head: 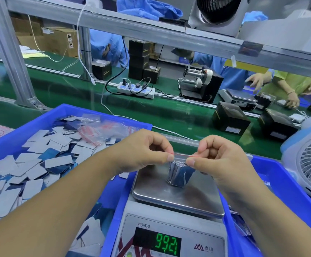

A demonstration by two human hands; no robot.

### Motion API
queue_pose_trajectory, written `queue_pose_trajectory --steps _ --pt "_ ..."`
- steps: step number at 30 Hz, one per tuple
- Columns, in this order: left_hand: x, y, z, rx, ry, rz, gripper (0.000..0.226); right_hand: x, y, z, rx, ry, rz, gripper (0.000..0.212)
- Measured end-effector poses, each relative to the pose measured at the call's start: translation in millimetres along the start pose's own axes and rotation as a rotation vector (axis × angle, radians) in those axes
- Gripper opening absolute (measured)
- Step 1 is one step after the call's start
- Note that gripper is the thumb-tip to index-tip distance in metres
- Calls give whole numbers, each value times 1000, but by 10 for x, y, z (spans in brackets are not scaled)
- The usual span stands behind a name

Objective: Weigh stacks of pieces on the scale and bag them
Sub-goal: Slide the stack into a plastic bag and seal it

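The bench [188,115] carries two blue bins and, between them, the scale [171,229], whose green display shows digits that read roughly as 99.21, though the wide-angle view leaves the decimal uncertain. The left bin [45,117] holds a loose heap of flat rectangular pieces [39,164], grey on one face and blue on the other, with a pile of empty clear zip bags [102,128] at its far side. The right bin [284,182] is largely hidden by the forearm; its contents cannot be identified. On the steel weighing pan [151,190] stands the filled bag [181,174], a clear zip pouch with a red seal line, holding an upright stack of pieces and resting on the pan. The left hand [147,151] and the right hand [219,154] each pinch one end of the bag's top edge between thumb and curled forefinger; the remaining fingers [156,140] are curled in and hold nothing else. The thin film appears soft, slippery and easily creased, while the stack inside appears stiff, compact and light. The seal strip is judged the correct place to take hold for closing; for lifting, a grip around the stack through the film should prevent the pieces from fanning out or sliding.
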State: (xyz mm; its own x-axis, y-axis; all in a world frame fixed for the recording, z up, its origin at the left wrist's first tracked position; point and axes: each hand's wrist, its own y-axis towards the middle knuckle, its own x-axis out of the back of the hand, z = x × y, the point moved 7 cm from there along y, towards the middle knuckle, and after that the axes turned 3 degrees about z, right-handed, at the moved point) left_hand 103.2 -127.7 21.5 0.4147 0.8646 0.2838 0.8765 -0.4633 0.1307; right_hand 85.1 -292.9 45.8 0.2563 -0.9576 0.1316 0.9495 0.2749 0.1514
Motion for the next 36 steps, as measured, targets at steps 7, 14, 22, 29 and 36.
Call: queue_pose_trajectory --steps 7,14,22,29,36 --pt "-8 6 12 -12 -26 -17 8 26 14 -52 -52 42 37 33" --pt "14 7 27 -17 -20 -11 7 63 20 -48 0 83 17 41" --pt "68 52 132 59 -61 -153 8 153 45 -261 -144 67 -146 27" --pt "246 38 164 47 275 -359 16 318 86 -219 -55 -682 -218 14" --pt "373 5 158 70 282 -476 26 235 73 -167 7 -725 -190 14"
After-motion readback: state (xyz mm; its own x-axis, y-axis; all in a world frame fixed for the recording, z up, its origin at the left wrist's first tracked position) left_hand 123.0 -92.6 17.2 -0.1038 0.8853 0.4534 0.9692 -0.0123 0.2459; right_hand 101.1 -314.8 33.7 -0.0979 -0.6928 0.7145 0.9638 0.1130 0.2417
